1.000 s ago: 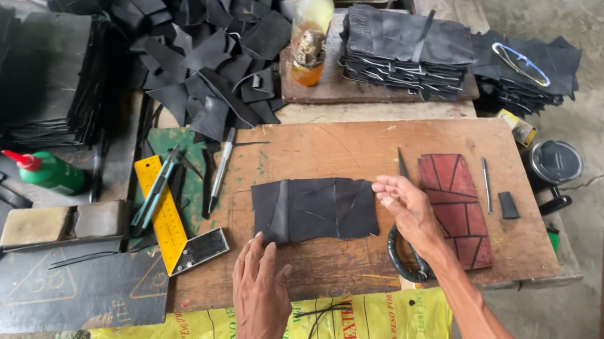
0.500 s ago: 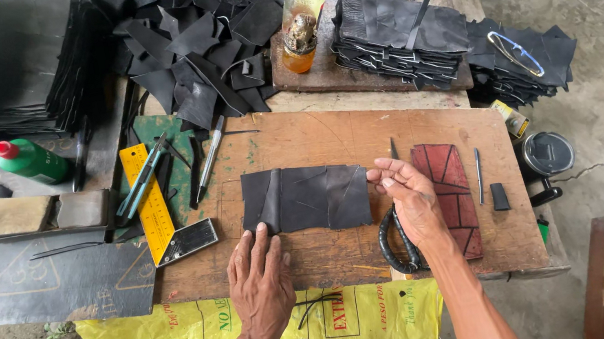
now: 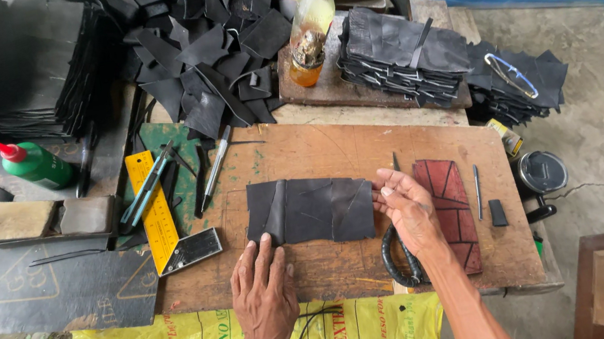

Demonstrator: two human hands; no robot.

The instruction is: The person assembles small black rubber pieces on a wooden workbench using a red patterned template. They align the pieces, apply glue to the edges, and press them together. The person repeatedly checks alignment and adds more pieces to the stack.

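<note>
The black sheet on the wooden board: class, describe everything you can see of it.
The black sheet is a flat, roughly rectangular piece of dark, matte, leather-like material, creased, with a raised fold near its left end. It lies on the wooden board. The left hand presses its lower left edge; the right hand touches its right edge.
</note>
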